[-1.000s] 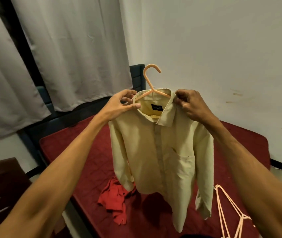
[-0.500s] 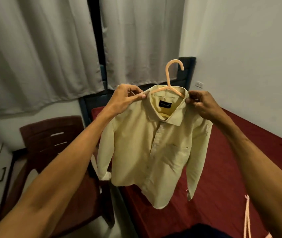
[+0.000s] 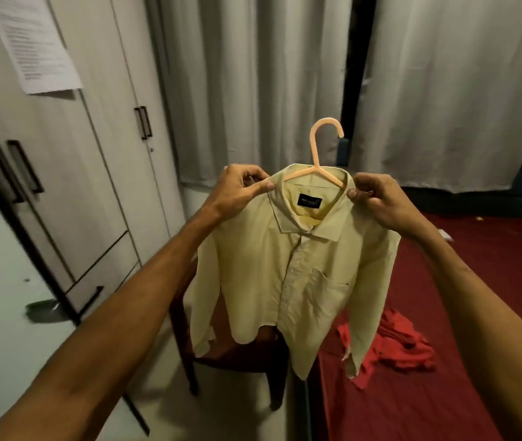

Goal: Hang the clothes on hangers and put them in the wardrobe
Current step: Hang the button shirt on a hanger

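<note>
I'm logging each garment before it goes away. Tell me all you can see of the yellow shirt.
The shirt is pale yellow, long-sleeved, seemingly thin woven cloth, with collar, button placket, chest pocket and dark neck label. It hangs front closed on a peach hanger, sleeves dangling, in the air before a chair. The left hand and right hand pinch it at the shoulders.

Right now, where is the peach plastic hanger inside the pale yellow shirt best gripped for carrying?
Grip the peach plastic hanger by its straight neck, just under the hook, from the near side above the collar. That neck stands upright and bare; the arms run into the pale yellow shirt, which the left hand and right hand pinch. The hook likely stays free.
</note>
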